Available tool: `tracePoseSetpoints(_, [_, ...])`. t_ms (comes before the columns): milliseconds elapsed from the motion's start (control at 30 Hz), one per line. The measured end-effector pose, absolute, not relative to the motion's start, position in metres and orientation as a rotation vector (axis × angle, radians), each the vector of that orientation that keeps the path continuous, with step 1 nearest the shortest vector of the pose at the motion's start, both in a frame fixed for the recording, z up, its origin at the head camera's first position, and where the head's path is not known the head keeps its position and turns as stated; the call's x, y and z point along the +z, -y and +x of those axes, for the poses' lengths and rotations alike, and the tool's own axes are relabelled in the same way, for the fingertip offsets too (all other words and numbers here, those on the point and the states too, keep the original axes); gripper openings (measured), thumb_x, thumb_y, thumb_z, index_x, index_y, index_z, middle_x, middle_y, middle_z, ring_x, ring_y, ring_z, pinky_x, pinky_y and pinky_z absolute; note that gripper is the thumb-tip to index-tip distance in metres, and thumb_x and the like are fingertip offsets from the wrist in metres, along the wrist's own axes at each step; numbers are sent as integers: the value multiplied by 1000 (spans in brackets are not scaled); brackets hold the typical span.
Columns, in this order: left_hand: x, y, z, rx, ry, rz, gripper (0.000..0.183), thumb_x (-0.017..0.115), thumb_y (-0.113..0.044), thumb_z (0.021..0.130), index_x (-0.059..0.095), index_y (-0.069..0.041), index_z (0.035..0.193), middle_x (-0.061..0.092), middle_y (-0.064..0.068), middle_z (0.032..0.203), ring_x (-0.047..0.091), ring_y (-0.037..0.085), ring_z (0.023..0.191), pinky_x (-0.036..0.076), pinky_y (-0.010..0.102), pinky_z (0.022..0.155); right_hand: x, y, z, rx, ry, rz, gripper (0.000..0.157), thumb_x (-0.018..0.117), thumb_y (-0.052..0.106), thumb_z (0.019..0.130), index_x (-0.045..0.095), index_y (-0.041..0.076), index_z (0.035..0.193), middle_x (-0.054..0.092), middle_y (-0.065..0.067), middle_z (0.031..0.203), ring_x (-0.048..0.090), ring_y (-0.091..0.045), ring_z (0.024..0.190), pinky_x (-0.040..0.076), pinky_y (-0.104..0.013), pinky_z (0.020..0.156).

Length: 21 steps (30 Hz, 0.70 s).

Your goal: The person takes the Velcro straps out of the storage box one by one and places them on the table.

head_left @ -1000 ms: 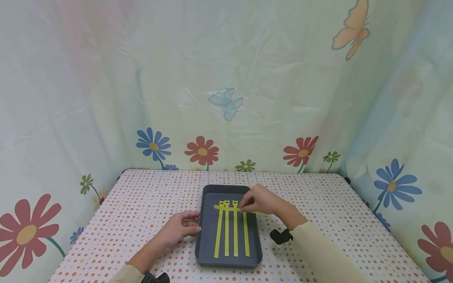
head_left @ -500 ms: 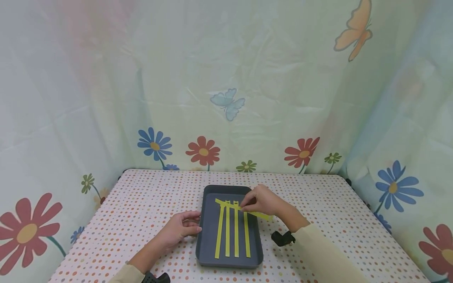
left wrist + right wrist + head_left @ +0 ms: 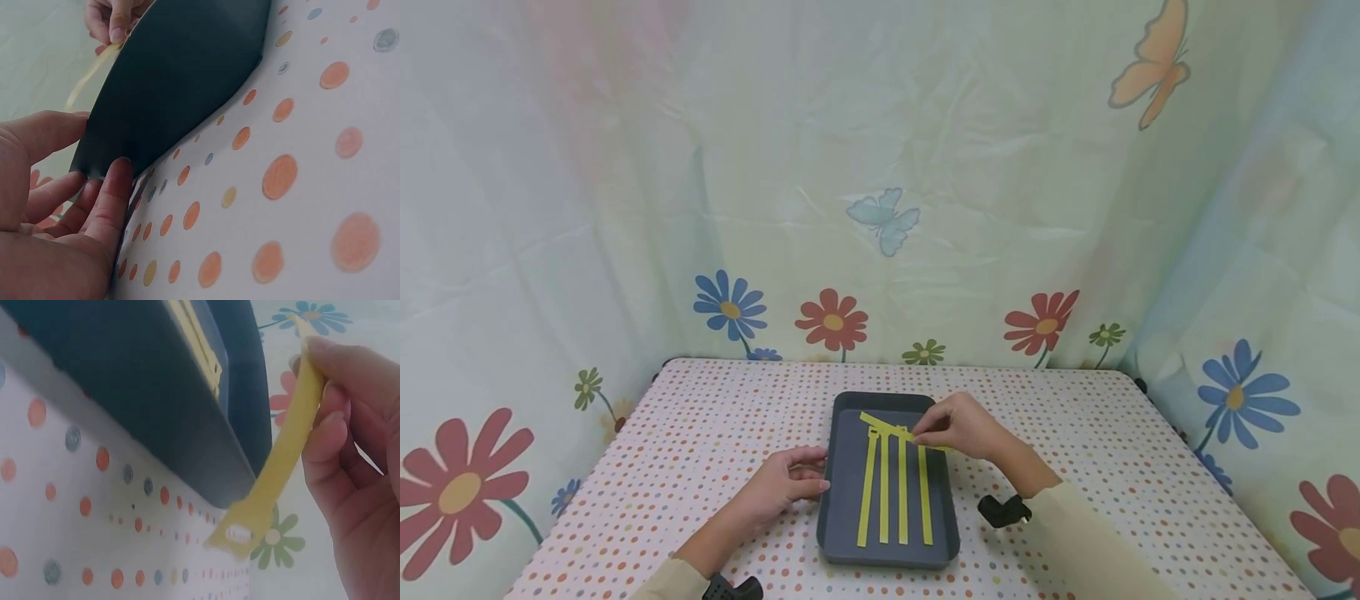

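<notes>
A dark grey tray [image 3: 844, 492] sits on the table with several yellow hook-and-loop cable ties [image 3: 903, 492] lying lengthwise in it, roughly side by side. Between thumb and fingers, my right hand [image 3: 961, 425] pinches another yellow cable tie [image 3: 289, 447] partway along its length. This tie slants over the far ends of the others in the head view. Its slotted head hangs low outside the tray's right wall in the right wrist view. Along the left wall, my left hand [image 3: 781, 487] rests its thumb and fingertips against the tray's outer side, fingers fairly extended.
A white tablecloth [image 3: 737, 417] with coloured dots lies under the tray. Behind and to both sides hangs a pale curtain [image 3: 775, 208] printed with flowers and butterflies. Black cameras are worn at the left wrist [image 3: 733, 588] and right wrist [image 3: 1003, 510].
The tie in my right hand has turned from nearly level across the tray to a slant, its left end rising toward the far side. My left hand has stayed at the tray's wall.
</notes>
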<state>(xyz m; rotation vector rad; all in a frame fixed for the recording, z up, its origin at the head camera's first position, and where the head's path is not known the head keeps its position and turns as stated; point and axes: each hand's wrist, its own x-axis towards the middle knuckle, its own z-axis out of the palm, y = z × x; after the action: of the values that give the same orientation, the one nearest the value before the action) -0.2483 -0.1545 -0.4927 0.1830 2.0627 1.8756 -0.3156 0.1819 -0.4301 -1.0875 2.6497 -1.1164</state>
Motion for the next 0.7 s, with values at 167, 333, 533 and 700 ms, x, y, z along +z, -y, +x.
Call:
tracePoseSetpoints(167, [-493,154,-248,1861,-2081,175,66,79,-6,88,50,6,145,63,19,132,67,15,100,61,32,84,-431,-180,-312,-1234,-2670,-984,8,80,22,90,84,16,95,79,2,92,70,-6,76,59,-26,65])
tracePoseSetpoints(333, [-491,154,-247,1868,-2078,178,65,78,-5,88,50,7,145,62,20,133,67,15,101,61,32,84,-428,-175,-306,-1346,-2696,-850,9,81,23,89,83,18,97,79,2,92,71,-8,78,59,-26,67])
tracePoseSetpoints(533, [-488,154,-245,1877,-2070,195,65,78,-4,89,48,9,145,60,24,134,67,15,101,61,32,84,-426,-171,-298,-1464,-2678,-694,19,81,24,90,81,10,103,79,-6,92,72,-14,74,63,-39,67])
tracePoseSetpoints(700, [-487,154,-245,1877,-2075,204,66,78,-4,88,48,9,145,60,23,135,67,15,102,61,32,85,-429,-170,-295,-1581,-2623,-592,22,81,22,89,80,6,105,79,-10,92,74,-31,77,64,-47,72])
